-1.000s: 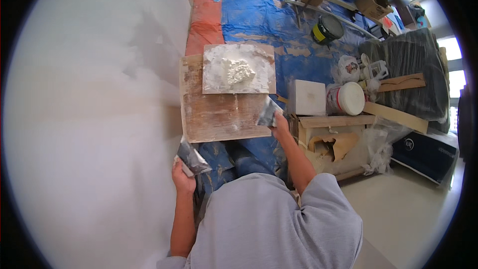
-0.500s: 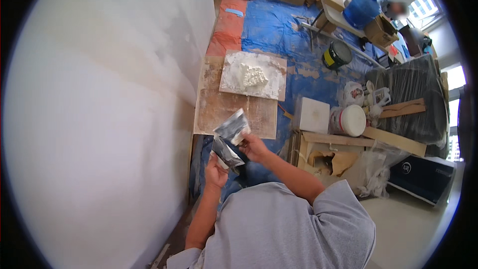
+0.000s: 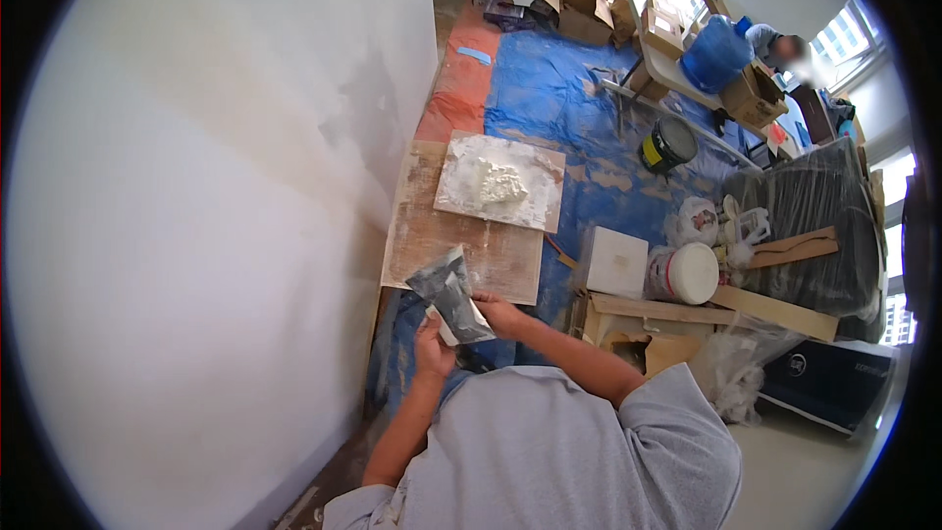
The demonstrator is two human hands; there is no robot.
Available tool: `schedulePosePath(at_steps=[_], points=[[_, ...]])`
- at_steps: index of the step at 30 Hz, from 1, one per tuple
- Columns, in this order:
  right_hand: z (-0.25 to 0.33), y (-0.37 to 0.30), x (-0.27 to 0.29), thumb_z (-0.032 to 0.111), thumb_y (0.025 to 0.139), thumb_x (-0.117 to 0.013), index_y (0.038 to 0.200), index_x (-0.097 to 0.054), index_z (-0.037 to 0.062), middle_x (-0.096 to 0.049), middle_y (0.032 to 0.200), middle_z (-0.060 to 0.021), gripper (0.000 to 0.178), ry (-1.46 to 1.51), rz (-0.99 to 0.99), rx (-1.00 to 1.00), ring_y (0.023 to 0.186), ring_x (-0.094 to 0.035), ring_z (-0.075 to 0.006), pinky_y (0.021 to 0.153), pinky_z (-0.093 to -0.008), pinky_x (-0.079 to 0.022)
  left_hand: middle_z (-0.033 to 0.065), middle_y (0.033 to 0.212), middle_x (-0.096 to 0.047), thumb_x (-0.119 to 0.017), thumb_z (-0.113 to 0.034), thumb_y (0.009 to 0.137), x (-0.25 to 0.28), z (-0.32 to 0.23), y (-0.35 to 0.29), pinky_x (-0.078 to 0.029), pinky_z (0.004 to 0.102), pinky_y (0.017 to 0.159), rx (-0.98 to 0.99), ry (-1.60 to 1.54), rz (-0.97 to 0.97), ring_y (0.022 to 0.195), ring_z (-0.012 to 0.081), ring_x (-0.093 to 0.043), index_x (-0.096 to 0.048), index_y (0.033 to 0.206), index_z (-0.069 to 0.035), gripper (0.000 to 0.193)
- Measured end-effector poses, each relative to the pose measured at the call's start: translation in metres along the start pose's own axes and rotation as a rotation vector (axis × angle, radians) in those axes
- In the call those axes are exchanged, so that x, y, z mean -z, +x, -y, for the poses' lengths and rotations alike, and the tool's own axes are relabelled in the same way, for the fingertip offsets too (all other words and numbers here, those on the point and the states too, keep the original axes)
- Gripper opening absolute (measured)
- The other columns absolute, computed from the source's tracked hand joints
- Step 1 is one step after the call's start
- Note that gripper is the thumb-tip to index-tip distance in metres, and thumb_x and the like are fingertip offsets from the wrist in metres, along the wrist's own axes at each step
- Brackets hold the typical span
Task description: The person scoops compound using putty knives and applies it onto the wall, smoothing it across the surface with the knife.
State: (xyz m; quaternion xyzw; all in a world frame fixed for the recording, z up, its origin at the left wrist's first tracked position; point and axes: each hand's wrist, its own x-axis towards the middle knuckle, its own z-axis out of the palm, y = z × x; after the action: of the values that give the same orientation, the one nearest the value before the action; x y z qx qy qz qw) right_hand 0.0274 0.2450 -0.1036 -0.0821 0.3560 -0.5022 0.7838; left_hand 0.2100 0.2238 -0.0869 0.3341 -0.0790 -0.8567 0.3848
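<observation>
My left hand (image 3: 432,347) is closed on a putty knife (image 3: 471,327) whose wide metal blade is smeared with pale compound. Closed on a second putty knife (image 3: 433,278) is my right hand (image 3: 498,315); its blade crosses the first, and the two seem to touch. Both handles are mostly hidden by fingers and blades. Beyond the hands, a mound of white joint compound (image 3: 502,185) sits on a coated board (image 3: 459,159), which rests on a larger brown board (image 3: 417,236).
A white wall (image 3: 216,236) with a grey patch runs along my left. Blue sheeting (image 3: 549,69) covers the floor. To the right are a white box (image 3: 615,262), a white bucket (image 3: 695,273) and a black bucket (image 3: 668,144). Another person (image 3: 770,44) is by the far table.
The blades have gone from side by side at an angle to crossing each other. My right hand has shifted slightly lower in the picture, and the view has tilted up a little.
</observation>
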Motion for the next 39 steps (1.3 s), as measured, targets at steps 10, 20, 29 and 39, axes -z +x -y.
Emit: schedulePosePath(at_steps=[10,20,29,39], points=[[0.154,0.052,0.357,0.038,0.101,-0.054,0.122,-0.064,0.0060,-0.068,0.104,-0.0077,0.039,-0.813,-1.208,0.367,0.083,-0.060,-0.0199,0.077,-0.0374,-0.052,0.0119,0.132,-0.061,-0.058,-0.017,0.101,-0.037,0.007,0.043,-0.046,0.0414,0.106,-0.222,0.001,-0.250,0.120,0.0269,-0.060,-0.054,0.134,0.002,0.038],[0.218,0.190,0.388,0.049,0.107,-0.039,0.139,-0.055,0.0045,-0.062,0.133,-0.0093,0.057,0.012,-0.805,0.350,0.120,-0.060,-0.0292,0.101,-0.0434,-0.049,0.0104,0.126,-0.067,-0.059,-0.017,0.100,-0.080,0.056,0.046,-0.050,0.0415,0.104,-0.359,-0.022,-0.543,0.114,0.0263,-0.066,-0.059,0.129,-0.001,0.033],[0.284,0.238,0.338,0.035,0.102,-0.047,0.123,-0.062,-0.0020,-0.065,0.124,-0.0144,0.045,-0.206,-1.003,0.309,0.111,-0.061,-0.0264,0.094,-0.0387,-0.049,0.0110,0.124,-0.068,-0.058,-0.016,0.099,-0.131,0.099,0.058,-0.050,0.0424,0.104,-0.355,-0.095,-0.556,0.114,0.0264,-0.066,-0.059,0.129,0.000,0.033],[0.253,0.300,0.378,0.043,0.103,-0.046,0.142,-0.053,0.0016,-0.057,0.139,-0.0137,0.057,-0.218,-0.930,0.244,0.116,-0.060,-0.0313,0.097,-0.0445,-0.051,0.0129,0.123,-0.068,-0.053,-0.017,0.103,-0.155,0.107,0.060,-0.052,0.0405,0.099,-0.421,-0.113,-0.557,0.111,0.0257,-0.067,-0.058,0.128,0.002,0.032]])
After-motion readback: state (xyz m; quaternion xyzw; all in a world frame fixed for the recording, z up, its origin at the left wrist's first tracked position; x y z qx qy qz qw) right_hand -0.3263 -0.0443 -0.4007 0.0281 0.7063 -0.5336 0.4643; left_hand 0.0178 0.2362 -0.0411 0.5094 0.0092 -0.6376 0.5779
